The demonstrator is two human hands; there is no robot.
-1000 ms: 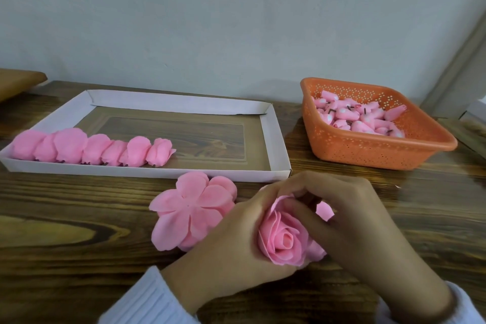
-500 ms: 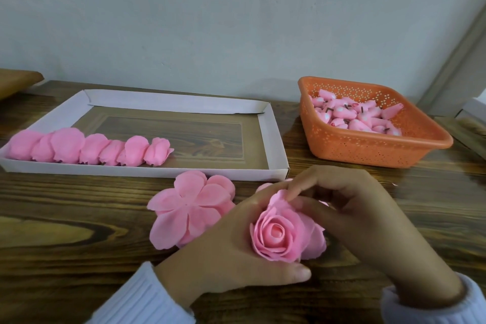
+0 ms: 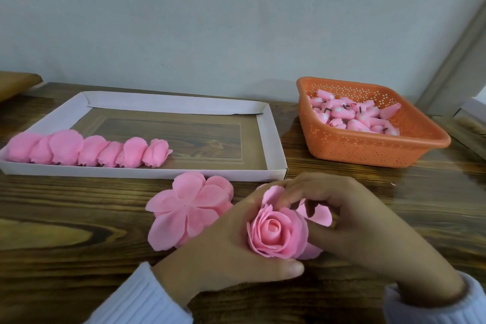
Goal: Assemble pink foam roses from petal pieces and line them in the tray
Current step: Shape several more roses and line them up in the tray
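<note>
Pink foam rose (image 3: 277, 235) is sitting low in the middle of the view, just above the wooden counter (image 3: 65, 231). It is being held between both hands, with its spiral centre facing up toward the camera.

The left hand (image 3: 231, 252) is cupping it from the left and underneath, thumb (image 3: 284, 269) lying along the near underside and white sleeve (image 3: 142, 300) showing at the wrist. The right hand (image 3: 363, 226) is arching over the far side. Its fingers (image 3: 297, 189) are curling down onto the outer petals and its thumb is pressing against the rose's right flank, so both hands are closing narrowly around the flower.

The rose is probably very light, soft and springy. Its thin petals would likely crease or tear under a hard squeeze, and the layers may slip loose unless gathered. The safest hold seems to be low at the base under the petals, with gentle pressure, not on the frilly edges.

Just beside the left hand, and partly behind it, a flat flower-shaped petal piece (image 3: 184, 208) is lying on the counter.

Beyond that, a shallow white cardboard tray (image 3: 147, 172) is resting on the counter. A row of finished roses (image 3: 86, 151) is lining its near left side, and the rest of the tray floor is showing bare.

Farther right, well apart from the tray, an orange perforated basket (image 3: 368, 150) is holding a heap of small pink buds (image 3: 352, 118). A pale wall (image 3: 236, 21) is filling the background.
</note>
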